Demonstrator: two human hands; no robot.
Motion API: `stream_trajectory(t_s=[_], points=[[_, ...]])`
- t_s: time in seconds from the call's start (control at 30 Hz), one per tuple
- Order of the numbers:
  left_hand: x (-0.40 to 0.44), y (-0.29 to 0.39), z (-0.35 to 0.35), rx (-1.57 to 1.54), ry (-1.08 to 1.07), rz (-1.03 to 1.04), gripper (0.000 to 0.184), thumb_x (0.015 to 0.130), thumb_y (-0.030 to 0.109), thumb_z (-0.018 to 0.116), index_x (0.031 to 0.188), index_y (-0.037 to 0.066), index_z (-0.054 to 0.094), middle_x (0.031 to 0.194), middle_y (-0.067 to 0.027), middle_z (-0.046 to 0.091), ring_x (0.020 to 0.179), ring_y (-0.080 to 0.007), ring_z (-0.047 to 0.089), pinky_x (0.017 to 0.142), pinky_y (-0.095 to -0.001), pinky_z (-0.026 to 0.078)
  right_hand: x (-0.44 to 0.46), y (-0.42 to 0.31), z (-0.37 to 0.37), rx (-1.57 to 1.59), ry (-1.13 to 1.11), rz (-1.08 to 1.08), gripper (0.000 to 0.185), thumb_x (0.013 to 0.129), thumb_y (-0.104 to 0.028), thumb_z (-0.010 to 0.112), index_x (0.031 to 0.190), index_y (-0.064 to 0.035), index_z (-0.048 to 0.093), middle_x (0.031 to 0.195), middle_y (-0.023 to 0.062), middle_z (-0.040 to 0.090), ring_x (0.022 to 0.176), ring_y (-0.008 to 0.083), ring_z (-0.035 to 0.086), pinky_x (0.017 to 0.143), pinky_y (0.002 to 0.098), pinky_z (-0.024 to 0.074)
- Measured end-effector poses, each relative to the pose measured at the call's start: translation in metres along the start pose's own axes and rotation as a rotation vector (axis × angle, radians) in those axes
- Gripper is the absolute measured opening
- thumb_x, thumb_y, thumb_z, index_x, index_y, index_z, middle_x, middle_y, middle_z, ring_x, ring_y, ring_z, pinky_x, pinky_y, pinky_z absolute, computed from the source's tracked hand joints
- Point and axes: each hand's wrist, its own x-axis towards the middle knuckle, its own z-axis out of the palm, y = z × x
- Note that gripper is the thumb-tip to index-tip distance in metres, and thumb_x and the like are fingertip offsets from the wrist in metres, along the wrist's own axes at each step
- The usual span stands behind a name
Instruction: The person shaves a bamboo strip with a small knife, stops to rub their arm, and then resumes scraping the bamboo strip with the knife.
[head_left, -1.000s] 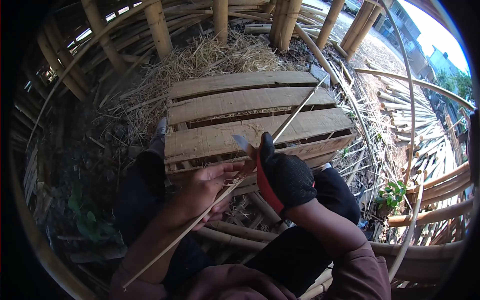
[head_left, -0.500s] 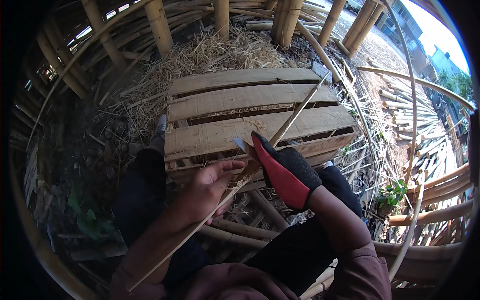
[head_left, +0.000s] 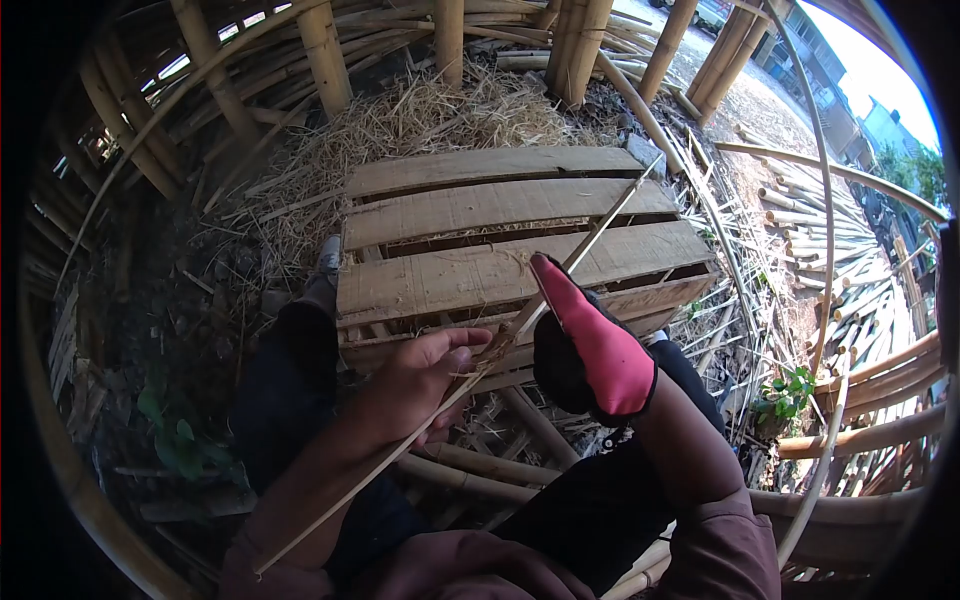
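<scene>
My bare left hand (head_left: 420,375) is closed around a long, thin bamboo strip (head_left: 612,218). The strip runs slantwise from beside my left forearm, up past my right hand, and over the slatted wooden crate (head_left: 430,280). My right hand (head_left: 605,360), in a red and black glove, is closed beside the strip a little farther along it. The knife in that hand is mostly hidden behind the glove now; its blade showed a moment ago. Rough, frayed fibres show on the strip between the two hands.
Straw (head_left: 430,115) lies piled behind the crate. Upright bamboo posts (head_left: 323,60) stand at the back. Many cut bamboo poles (head_left: 840,250) are stacked at right, near a small green plant (head_left: 785,395). Bamboo poles (head_left: 480,470) lie below my hands.
My right hand has moved a little rightward and turned, showing more of the glove's red side, and the knife blade has gone from clear view. My left hand keeps its grip in nearly the same place.
</scene>
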Motion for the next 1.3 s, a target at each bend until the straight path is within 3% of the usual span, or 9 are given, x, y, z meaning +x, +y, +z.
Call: stream_trajectory(t_s=[0.2,0.27,0.33,0.4,0.53,0.67,0.73,0.87,1.3], points=[[-0.001,0.002,-0.003,0.043,-0.002,-0.015,0.041,0.104,0.024,0.042,0.138,0.002,0.044,0.051,0.0028,0.040,0.033,-0.0041,0.031,0.033,-0.0189,0.028,-0.006,-0.002,-0.039,-0.356,0.200,0.018,0.067,0.101,-0.008,0.045,0.157,-0.0153,0.009,0.083,-0.0025,0.050,0.061,0.0092,0.044,0.060,0.0241,0.0419],[-0.002,0.002,-0.004,-0.029,-0.032,-0.038,0.041,0.105,0.025,0.040,0.138,0.002,0.045,0.051,0.0028,0.039,0.033,-0.0040,0.030,0.033,-0.0186,0.028,-0.006,0.006,-0.049,0.172,0.332,0.086,0.057,0.093,-0.007,0.060,0.146,-0.0059,0.039,0.077,0.0031,0.055,0.059,0.0125,0.047,0.057,0.0278,0.0428],[-0.004,0.005,-0.004,-0.100,-0.060,-0.056,0.041,0.106,0.026,0.038,0.137,0.002,0.046,0.051,0.0029,0.038,0.033,-0.0040,0.030,0.032,-0.0184,0.028,0.001,0.012,-0.063,-0.753,0.734,0.089,0.019,0.088,-0.013,0.067,0.105,-0.0043,0.068,0.068,0.0092,0.054,0.056,0.0180,0.047,0.055,0.0309,0.0409],[-0.005,0.009,-0.003,-0.140,-0.098,-0.113,0.043,0.107,0.029,0.034,0.137,0.001,0.047,0.050,0.0030,0.036,0.032,-0.0036,0.030,0.032,-0.0179,0.029,-0.003,-0.002,-0.076,-1.374,0.843,-0.683,0.025,0.098,-0.012,0.057,0.074,-0.0040,0.058,0.053,0.0034,0.054,0.048,0.0148,0.053,0.051,0.0324,0.0430],[-0.005,0.010,-0.003,-0.130,-0.143,-0.084,0.045,0.108,0.032,0.033,0.137,0.002,0.049,0.049,0.0033,0.036,0.032,-0.0038,0.031,0.032,-0.0178,0.030,-0.016,0.019,-0.087,-0.271,1.262,-0.756,0.065,0.105,-0.043,0.024,0.076,-0.0008,0.064,0.070,0.0094,0.065,0.059,0.0195,0.059,0.057,0.0328,0.0455],[-0.002,0.007,0.002,-0.098,-0.169,-0.040,0.043,0.108,0.030,0.033,0.135,0.002,0.050,0.049,0.0038,0.036,0.032,-0.0034,0.031,0.032,-0.0182,0.031,-0.014,-0.011,-0.101,-0.882,1.366,-0.899,0.070,0.104,-0.047,0.021,0.074,-0.0003,0.065,0.062,0.0085,0.062,0.058,0.0251,0.060,0.059,0.0336,0.0467],[0.001,0.006,0.004,-0.084,-0.168,-0.040,0.042,0.107,0.028,0.034,0.136,0.002,0.050,0.050,0.0040,0.037,0.033,-0.0036,0.031,0.032,-0.0187,0.030,-0.007,-0.033,-0.104,-1.386,1.264,-0.867,0.069,0.104,-0.047,0.023,0.074,-0.0023,0.066,0.064,0.0104,0.064,0.060,0.0260,0.062,0.061,0.0338,0.0477],[0.005,0.006,0.004,-0.029,-0.134,-0.056,0.040,0.106,0.028,0.035,0.135,0.004,0.052,0.051,0.0034,0.036,0.034,-0.0042,0.030,0.033,-0.0187,0.029,0.042,-0.095,-0.084,-1.193,0.797,0.697,0.054,0.090,-0.060,0.052,0.086,-0.0098,0.072,0.073,0.0123,0.069,0.076,0.0331,0.068,0.074,0.0408,0.0508],[-0.013,0.013,-0.020,-0.209,-0.228,0.016,0.045,0.104,0.035,0.046,0.134,0.001,0.051,0.051,0.0054,0.037,0.035,-0.0019,0.028,0.035,-0.0185,0.025,0.020,0.003,-0.148,-0.409,1.134,0.293,0.060,0.092,-0.060,0.053,0.105,-0.0041,0.072,0.069,0.0018,0.053,0.060,0.0153,0.048,0.058,0.0290,0.0364]])
